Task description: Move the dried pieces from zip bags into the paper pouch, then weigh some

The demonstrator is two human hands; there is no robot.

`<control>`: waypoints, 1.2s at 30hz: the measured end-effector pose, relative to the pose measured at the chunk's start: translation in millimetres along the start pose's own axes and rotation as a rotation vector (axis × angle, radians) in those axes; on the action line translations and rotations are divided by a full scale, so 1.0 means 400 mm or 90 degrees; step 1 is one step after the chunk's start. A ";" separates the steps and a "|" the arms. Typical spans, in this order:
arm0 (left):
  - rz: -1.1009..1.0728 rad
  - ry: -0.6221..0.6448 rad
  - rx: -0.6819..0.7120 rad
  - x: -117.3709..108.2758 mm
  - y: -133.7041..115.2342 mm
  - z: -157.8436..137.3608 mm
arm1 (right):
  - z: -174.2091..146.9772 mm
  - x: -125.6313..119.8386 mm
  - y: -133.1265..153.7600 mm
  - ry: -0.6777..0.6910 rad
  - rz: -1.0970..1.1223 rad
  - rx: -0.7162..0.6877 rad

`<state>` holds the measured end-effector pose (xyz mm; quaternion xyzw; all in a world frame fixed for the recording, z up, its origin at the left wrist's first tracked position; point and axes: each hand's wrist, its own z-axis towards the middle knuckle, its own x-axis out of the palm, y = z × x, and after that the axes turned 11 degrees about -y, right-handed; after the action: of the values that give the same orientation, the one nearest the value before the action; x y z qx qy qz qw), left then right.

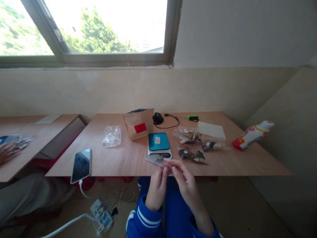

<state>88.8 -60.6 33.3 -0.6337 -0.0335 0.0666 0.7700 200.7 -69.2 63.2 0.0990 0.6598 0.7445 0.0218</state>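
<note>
Plastic bag: a small, clear, flat bag with a reddish line along one edge (pixel 155 161), held over the surface's near edge, in front of the scale; its contents are too blurred to tell.
Left grip: the left hand (pixel 158 185) pinches its near edge between thumb and fingers.
Right grip: the right hand (pixel 185 180) pinches its right end, fingertips close to the left thumb.
Step in hand: apparently working the bag's edge with both hands.
Next move: likely calls for steady, light pinches and keeping the bag level.
Scale: white, square-cornered, with a blue top (pixel 163 141), just beyond; contact with the bag is unclear.
Right: three clear bags of dark dried pieces (pixel 194 155) on the wooden surface (pixel 138 153).
</note>
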 end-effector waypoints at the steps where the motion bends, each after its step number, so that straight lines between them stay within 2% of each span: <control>1: 0.006 0.004 0.000 -0.004 0.002 0.002 | -0.001 0.001 -0.005 -0.005 -0.007 -0.010; 8: 0.037 -0.049 -0.062 -0.035 -0.011 0.021 | 0.004 0.010 -0.016 0.062 -0.115 -0.027; 14: 0.049 -0.050 -0.026 -0.042 -0.022 0.035 | 0.013 0.025 -0.022 0.105 -0.095 0.000; 19: -0.008 -0.063 -0.071 -0.041 -0.028 0.040 | 0.013 0.023 -0.004 0.120 -0.113 -0.026; 24: 0.008 -0.013 -0.075 -0.054 -0.026 0.021 | -0.005 0.028 -0.001 0.092 -0.161 -0.063; 28: 0.069 -0.043 -0.057 -0.075 -0.026 0.007 | -0.021 0.043 -0.004 0.076 -0.184 -0.073; 33: 0.111 -0.019 -0.009 -0.096 -0.039 0.021 | -0.020 0.067 -0.020 0.058 -0.169 -0.082; 35: 0.146 -0.008 0.030 -0.102 -0.047 0.028 | -0.001 0.064 -0.036 0.016 -0.162 -0.084; 36: 0.165 -0.001 0.049 -0.105 -0.050 0.030 | 0.015 0.058 -0.044 -0.032 -0.160 -0.086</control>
<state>46.7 -58.9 56.6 -0.6025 0.0506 0.1672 0.7787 177.5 -57.4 49.4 0.0326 0.6147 0.7759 0.1378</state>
